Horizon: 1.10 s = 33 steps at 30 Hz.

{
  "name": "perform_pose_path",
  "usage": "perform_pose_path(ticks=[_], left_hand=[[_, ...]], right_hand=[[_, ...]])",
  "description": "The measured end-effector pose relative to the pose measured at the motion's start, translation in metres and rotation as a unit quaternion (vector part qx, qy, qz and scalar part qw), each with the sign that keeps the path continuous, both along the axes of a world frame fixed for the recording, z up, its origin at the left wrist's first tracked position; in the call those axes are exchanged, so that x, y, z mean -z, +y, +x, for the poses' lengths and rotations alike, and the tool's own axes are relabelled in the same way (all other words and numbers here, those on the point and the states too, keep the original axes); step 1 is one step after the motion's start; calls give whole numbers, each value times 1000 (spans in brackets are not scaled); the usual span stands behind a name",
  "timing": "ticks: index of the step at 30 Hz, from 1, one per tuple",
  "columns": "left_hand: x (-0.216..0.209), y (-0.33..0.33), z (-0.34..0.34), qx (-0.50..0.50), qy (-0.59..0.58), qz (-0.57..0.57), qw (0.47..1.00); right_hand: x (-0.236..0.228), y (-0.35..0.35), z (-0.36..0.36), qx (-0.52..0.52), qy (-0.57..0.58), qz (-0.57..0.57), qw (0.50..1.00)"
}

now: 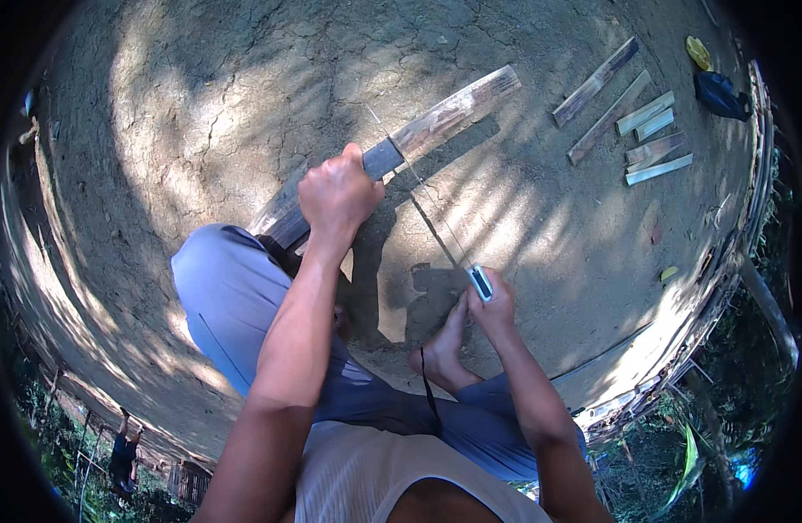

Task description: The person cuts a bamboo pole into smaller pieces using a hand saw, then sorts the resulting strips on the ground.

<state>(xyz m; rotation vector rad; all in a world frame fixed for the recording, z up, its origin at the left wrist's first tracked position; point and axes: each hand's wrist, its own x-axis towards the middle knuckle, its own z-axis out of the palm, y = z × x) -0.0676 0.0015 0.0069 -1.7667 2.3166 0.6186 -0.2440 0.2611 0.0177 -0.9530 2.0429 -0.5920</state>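
Note:
My left hand [338, 193] grips a long split bamboo slat [444, 113] near its middle, holding it slanted above the cracked dirt ground. The slat's low end rests by my left knee and its far end points up to the right. My right hand [490, 301] is closed on a small measuring tape case [480, 281]. The thin tape blade [418, 183] runs from the case up toward the slat. I sit on the ground with my legs folded, and a bare foot [444, 344] lies just left of my right hand.
Several cut bamboo pieces [632, 122] lie in a group on the ground at the upper right. A dark blue bag [721, 94] and a yellow object [699, 52] sit beyond them. A raised edge [680, 331] borders the ground on the right, with plants past it.

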Motion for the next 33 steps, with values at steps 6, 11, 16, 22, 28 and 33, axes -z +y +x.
perform_pose_path(ticks=[6, 11, 16, 22, 28, 33], left_hand=[[-2, -3, 0, -13, -16, 22, 1000], [-5, -1, -6, 5, -4, 10, 1000], [-4, 3, 9, 12, 4, -19, 1000], [-4, 3, 1, 3, 28, -38, 999], [-8, 3, 0, 18, 60, -40, 997], [-14, 4, 17, 10, 140, 24, 990]], right_hand=[[-9, -128, 13, -64, 14, 19, 998], [21, -6, 18, 23, 40, 0, 999], [-62, -1, -26, -76, 17, 0, 997], [-60, 2, -5, 9, -39, -29, 999], [-114, -78, 6, 94, -19, -234, 967], [-192, -73, -54, 130, 65, -182, 973]])
